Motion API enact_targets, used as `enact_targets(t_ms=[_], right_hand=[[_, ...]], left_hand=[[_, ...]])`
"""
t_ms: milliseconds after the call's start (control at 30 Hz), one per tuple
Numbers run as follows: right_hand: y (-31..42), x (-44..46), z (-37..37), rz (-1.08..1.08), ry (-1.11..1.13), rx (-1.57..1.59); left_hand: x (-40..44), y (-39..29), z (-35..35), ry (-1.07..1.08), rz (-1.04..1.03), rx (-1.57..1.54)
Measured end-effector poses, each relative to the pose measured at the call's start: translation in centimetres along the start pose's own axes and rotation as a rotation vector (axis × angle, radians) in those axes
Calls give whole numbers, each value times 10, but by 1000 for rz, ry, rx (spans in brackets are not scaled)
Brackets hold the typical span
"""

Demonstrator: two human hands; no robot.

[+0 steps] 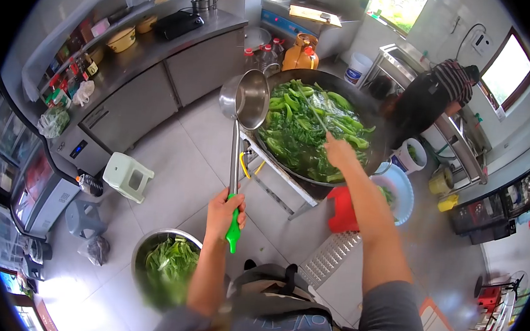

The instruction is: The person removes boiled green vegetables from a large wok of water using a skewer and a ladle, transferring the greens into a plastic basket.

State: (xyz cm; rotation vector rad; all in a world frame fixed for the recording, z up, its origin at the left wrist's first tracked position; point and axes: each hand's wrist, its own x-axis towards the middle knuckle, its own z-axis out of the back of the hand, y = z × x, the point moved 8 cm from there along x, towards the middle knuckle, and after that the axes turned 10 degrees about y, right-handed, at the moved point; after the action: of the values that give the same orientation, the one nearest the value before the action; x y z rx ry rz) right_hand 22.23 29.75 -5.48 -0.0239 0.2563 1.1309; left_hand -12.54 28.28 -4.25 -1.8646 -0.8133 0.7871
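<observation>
My left hand (226, 216) is wrapped round the green grip of a long-handled steel ladle (252, 100). The ladle's deep bowl is raised beside the left rim of a large dark wok (363, 101). Leafy greens (288, 121) lie in liquid across the wok. Over the wok's right half, my right hand (340, 151) is closed on long thin chopsticks (312, 112), whose far ends reach into the greens. Whether the chopsticks are one or two cannot be made out. On the floor at lower left, a steel basin (138, 256) holds more leafy greens (172, 260).
An orange gas cylinder (301, 52) stands behind the wok. Close to its right side are a red stool (342, 211) and a blue basin (403, 193). A person (433, 94) bends over the sink at right. A pale stool (127, 175) stands left, before the steel counter (137, 98).
</observation>
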Motion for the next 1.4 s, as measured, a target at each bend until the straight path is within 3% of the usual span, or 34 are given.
enact_targets(t_ms=[100, 167, 367, 467, 700, 800, 900, 1000, 1100, 1300, 1400], right_hand=[[-20, 6, -24, -15, 166, 131], [-19, -31, -1, -108, 317, 308], [-60, -72, 17, -213, 504, 486], [-66, -63, 2, -170, 447, 390], [-46, -64, -8, -133, 209, 876], [-55, -58, 1, 64, -83, 472], [-64, -63, 30, -60, -224, 214], [-95, -42, 46, 36, -310, 170], [-125, -40, 37, -1, -118, 115], [-145, -91, 18, -232, 341, 525], [-144, -117, 9, -328, 451, 771]], left_hand=[[-4, 2, -3, -38, 96, -115], [-5, 4, -6, -62, 151, -153], [-2, 6, -14, -21, 183, -176], [-1, 18, -17, -1, 210, -179], [4, 27, -21, 27, 178, -152], [2, 22, -23, -15, 182, -145], [5, 27, -26, -15, 161, -161], [0, 27, -30, -45, 176, -132], [3, 26, -37, -55, 169, -127], [-3, 18, -41, -70, 195, -41], [-8, 26, -38, -50, 194, -89]])
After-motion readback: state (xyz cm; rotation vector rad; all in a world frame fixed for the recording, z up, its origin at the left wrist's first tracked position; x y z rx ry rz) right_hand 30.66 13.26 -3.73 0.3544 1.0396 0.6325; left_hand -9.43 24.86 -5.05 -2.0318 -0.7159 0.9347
